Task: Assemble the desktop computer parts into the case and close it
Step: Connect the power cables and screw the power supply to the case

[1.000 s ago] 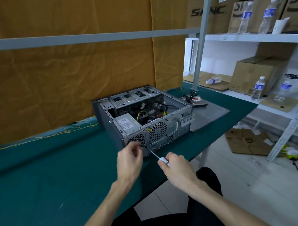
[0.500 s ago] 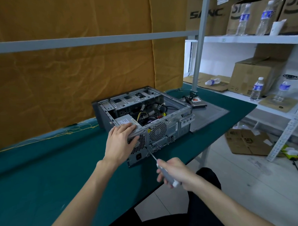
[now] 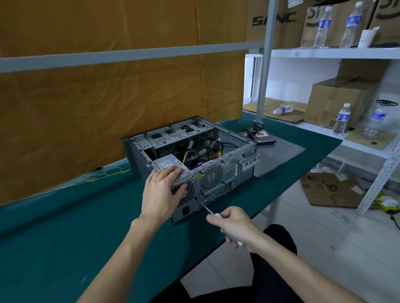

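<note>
I am facing a grey case (image 3: 227, 173) with honeycomb vents, sitting on a teal table (image 3: 61, 235), mustard cloth (image 3: 102, 98) hanging behind.

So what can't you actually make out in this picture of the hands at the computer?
Head view only:
- Screw under the screwdriver tip: too small to see.
- Screwdriver handle: mostly wrapped by the right hand.
- Power supply label: text too small, partly under the left hand.
- Motherboard inside the case: hidden by cables and shadow.
- Side panel far edge: behind the case.

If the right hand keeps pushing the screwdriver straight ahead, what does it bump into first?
Probably the computer case's back panel: the right hand aims the screwdriver there, its tip seemingly already touching.
</note>
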Motion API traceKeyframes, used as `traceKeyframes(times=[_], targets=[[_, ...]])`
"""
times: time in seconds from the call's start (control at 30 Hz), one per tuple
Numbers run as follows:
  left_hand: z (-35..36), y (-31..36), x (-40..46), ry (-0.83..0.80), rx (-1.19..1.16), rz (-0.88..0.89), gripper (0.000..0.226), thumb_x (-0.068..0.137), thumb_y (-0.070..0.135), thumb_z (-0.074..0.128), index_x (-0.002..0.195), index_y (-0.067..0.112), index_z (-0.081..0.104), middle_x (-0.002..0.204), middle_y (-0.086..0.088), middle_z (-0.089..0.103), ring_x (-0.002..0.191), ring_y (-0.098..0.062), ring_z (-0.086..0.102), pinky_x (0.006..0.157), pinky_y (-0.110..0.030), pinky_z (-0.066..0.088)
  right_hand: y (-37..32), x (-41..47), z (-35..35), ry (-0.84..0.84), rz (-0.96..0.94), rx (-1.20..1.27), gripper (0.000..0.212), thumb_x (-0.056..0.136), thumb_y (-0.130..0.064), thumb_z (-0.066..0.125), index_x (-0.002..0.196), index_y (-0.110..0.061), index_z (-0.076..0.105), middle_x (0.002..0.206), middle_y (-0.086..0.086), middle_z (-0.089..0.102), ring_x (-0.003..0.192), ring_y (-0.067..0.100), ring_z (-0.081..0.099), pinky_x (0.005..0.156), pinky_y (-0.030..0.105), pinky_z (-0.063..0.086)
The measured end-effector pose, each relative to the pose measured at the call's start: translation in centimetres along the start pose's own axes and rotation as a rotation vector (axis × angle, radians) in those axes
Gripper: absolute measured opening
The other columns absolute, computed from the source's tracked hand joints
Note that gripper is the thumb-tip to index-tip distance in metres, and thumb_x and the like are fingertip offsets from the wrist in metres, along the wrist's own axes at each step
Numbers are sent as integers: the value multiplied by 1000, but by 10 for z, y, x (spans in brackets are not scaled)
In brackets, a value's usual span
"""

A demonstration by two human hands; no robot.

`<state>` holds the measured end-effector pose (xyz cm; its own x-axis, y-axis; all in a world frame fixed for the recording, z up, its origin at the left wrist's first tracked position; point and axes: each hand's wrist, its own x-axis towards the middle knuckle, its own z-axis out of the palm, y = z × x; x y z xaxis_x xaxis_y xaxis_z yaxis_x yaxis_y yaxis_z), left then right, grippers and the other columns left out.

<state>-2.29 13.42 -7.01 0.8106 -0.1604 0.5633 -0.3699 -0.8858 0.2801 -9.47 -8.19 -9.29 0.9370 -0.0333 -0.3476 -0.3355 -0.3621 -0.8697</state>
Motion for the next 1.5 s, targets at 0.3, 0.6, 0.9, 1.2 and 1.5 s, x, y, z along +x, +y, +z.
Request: traceKeyframes(times=[0.3,0.6,0.9,1.2,1.5], targets=[[-1,3,-1,14,-8,-10,44,93,36,72,134,22,66,140,-1,62,133,-21,53,123,-41,23,-8,-4,-5,-146,192,233,39,98,-42,64,100,-3,69,70,6,67,47,13,53,42,22,40],[-1,2,-1,16,-7,-3,44,93,35,72,135,22,66,139,0,63,133,-20,54,123,-43,25,-9,-5,-2,-86,120,152,33,102,-31,59,105,1,63,70,9,71,44,15,50,42,23,38],[-1,4,0,32,-6,8,43,93,34,72,134,21,66,138,0,63,132,-21,54,122,-43,27,-3,-4,0,-39,48,160,27,93,-28,74,95,-2,65,69,6,71,49,16,60,42,23,41],[-2,9,-5,44,93,12,47,93,35,71,135,17,64,143,-7,59,137,-27,50,123,-46,25,-2,-4,2,25,34,190,26,86,-17,80,99,-4,61,78,10,68,45,17,58,41,24,44],[30,34,-25,125,479,46,119,74,40,85,161,3,13,168,-23,5,157,-37,0,126,-55,4,-6,-7,2,-75,113,180,35,101,-35,61,105,0,66,77,12,74,46,15,53,41,24,41]])
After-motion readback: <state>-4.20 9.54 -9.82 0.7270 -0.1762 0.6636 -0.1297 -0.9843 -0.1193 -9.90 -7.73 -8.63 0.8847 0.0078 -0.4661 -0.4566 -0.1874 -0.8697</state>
